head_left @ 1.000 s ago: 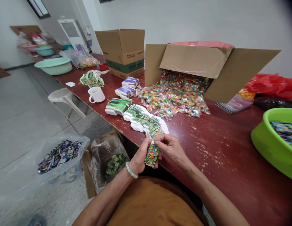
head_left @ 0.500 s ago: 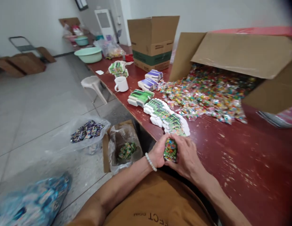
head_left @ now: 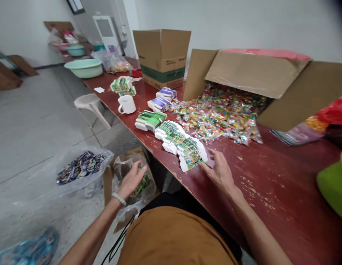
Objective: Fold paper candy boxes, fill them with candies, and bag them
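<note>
My left hand (head_left: 133, 180), with a pale bead bracelet at its wrist, is held open over a plastic-lined cardboard box (head_left: 108, 184) beside the table. Small green packets (head_left: 141, 186) lie in that box, partly hidden by the hand. Over the table, my right hand (head_left: 219, 171) has its thumb and fingers apart. Its thumb reaches the near end of a fanned row of flat green-and-white printed cartons (head_left: 187, 147); whether it presses on one I cannot tell. Bundled green cartons (head_left: 150, 120) lie at the far end of the row.
Wrapped candies (head_left: 220, 117) spill from a tipped cardboard box (head_left: 242, 75) on the red table (head_left: 270, 184). Farther along stand a white mug (head_left: 127, 104), purple carton bundles (head_left: 159, 104) and an upright box (head_left: 162, 59). A bag of dark packets (head_left: 81, 167) and a white stool (head_left: 89, 101) occupy the floor.
Both hands held a green packet together; now they are apart and it is gone from them. My left hand has moved left over the lined box, my right hand to the carton row.
</note>
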`<state>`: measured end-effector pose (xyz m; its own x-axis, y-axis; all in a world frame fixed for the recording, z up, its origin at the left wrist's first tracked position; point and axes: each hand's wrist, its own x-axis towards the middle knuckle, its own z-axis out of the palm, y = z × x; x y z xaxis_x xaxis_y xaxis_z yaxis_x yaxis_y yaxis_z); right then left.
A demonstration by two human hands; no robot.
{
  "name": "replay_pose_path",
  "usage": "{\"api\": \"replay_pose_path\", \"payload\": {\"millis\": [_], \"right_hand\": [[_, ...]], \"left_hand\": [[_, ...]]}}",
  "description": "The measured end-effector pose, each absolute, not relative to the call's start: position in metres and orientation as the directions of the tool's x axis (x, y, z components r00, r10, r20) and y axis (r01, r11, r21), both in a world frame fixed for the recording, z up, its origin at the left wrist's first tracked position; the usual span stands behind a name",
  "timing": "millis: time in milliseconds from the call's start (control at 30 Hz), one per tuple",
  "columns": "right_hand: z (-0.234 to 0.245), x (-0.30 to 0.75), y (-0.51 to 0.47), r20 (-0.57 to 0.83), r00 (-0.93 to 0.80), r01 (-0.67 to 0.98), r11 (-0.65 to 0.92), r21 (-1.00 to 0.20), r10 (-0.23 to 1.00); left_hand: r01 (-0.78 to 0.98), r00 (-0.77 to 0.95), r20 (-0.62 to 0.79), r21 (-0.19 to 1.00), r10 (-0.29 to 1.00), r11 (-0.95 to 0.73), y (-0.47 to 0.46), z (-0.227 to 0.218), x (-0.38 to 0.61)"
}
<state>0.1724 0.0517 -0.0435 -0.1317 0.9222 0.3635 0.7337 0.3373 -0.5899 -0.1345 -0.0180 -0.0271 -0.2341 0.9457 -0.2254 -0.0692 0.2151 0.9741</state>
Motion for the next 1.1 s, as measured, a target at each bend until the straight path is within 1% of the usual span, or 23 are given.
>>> {"api": "replay_pose_path", "payload": {"millis": [67,133,200,233,267,300,333,367,467,533,567,633,700,733,767,800,833,867,900,933,967,1033,1100], "right_hand": [[-0.06,0.183,0.064,0.348,-0.074,0.829,0.252,-0.5,0.934],[-0.071,0.183,0.068,0.325,-0.039,0.889,0.181,-0.421,0.945],[-0.077,0.177,0.066,0.305,0.002,0.912,0.124,-0.391,0.952],[-0.077,0.173,0.064,0.297,0.026,0.91,0.1,-0.402,0.954],[-0.076,0.17,0.062,0.288,0.053,0.899,0.08,-0.43,0.956],[-0.075,0.167,0.061,0.274,0.083,0.878,0.06,-0.475,0.958],[-0.073,0.165,0.06,0.256,0.125,0.837,0.037,-0.546,0.959],[-0.071,0.164,0.059,0.234,0.17,0.776,0.016,-0.63,0.957],[-0.065,0.165,0.06,0.167,0.253,0.55,0.001,-0.835,0.953],[-0.058,0.169,0.061,0.134,0.237,0.446,0.015,-0.895,0.962],[-0.054,0.172,0.06,0.121,0.212,0.413,0.023,-0.91,0.97],[-0.041,0.178,0.057,0.098,0.147,0.338,0.043,-0.94,0.984],[-0.023,0.184,0.053,0.081,0.025,0.243,0.072,-0.967,0.996],[-0.014,0.186,0.05,0.073,-0.054,0.186,0.081,-0.979,0.996],[-0.004,0.187,0.048,0.066,-0.135,0.127,0.084,-0.988,0.989],[0.005,0.187,0.045,0.064,-0.21,0.072,0.081,-0.994,0.976],[0.012,0.186,0.042,0.066,-0.273,0.028,0.076,-0.997,0.96],[0.019,0.184,0.04,0.07,-0.321,-0.003,0.072,-0.997,0.945],[0.024,0.182,0.037,0.076,-0.359,-0.031,0.07,-0.997,0.93],[0.027,0.179,0.035,0.085,-0.392,-0.054,0.069,-0.996,0.916],[0.029,0.176,0.033,0.094,-0.417,-0.074,0.07,-0.995,0.904],[0.03,0.171,0.031,0.106,-0.43,-0.11,0.065,-0.992,0.897],[0.03,0.168,0.029,0.108,-0.406,-0.146,0.052,-0.988,0.907]], "left_hand": [[0.152,-0.288,-0.1,0.977,0.952,0.149,-0.013,-0.029,-0.141],[0.321,-0.267,0.013,0.944,0.963,0.076,-0.007,-0.029,-0.123],[0.491,-0.169,0.112,0.871,0.979,-0.015,0.001,-0.03,-0.091],[0.604,-0.095,0.156,0.794,0.983,-0.068,0.006,-0.031,-0.074],[0.761,0.007,0.198,0.635,0.98,-0.134,0.011,-0.032,-0.058],[0.849,0.081,0.214,0.496,0.974,-0.179,0.016,-0.033,-0.046],[0.902,0.137,0.221,0.375,0.966,-0.214,0.02,-0.035,-0.036],[0.927,0.168,0.223,0.296,0.96,-0.231,0.023,-0.037,-0.031],[0.945,0.18,0.235,0.23,0.955,-0.234,0.027,-0.039,-0.027],[0.954,0.178,0.257,0.192,0.95,-0.231,0.026,-0.035,-0.03],[0.952,0.169,0.277,0.202,0.946,-0.229,0.025,-0.031,-0.031],[0.925,0.139,0.321,0.295,0.937,-0.238,0.023,-0.017,-0.033],[0.841,0.111,0.329,0.472,0.938,-0.265,0.022,0.002,-0.036],[0.757,0.117,0.282,0.596,0.952,-0.269,0.022,0.011,-0.037],[0.633,0.164,0.187,0.733,0.969,-0.248,0.022,0.02,-0.038],[0.473,0.268,0.054,0.862,0.962,-0.18,0.023,0.028,-0.039],[0.297,0.418,-0.082,0.954,0.905,-0.051,0.022,0.033,-0.039],[0.14,0.584,-0.183,0.982,0.791,0.123,0.021,0.036,-0.038],[0.029,0.724,-0.228,0.953,0.651,0.302,0.019,0.037,-0.036],[-0.039,0.818,-0.23,0.892,0.528,0.45,0.017,0.035,-0.034],[-0.083,0.869,-0.212,0.828,0.447,0.555,0.013,0.033,-0.031],[-0.156,0.889,-0.185,0.736,0.418,0.659,0.006,0.025,-0.026],[-0.218,0.868,-0.175,0.705,0.464,0.675,0.001,0.02,-0.024]]}}
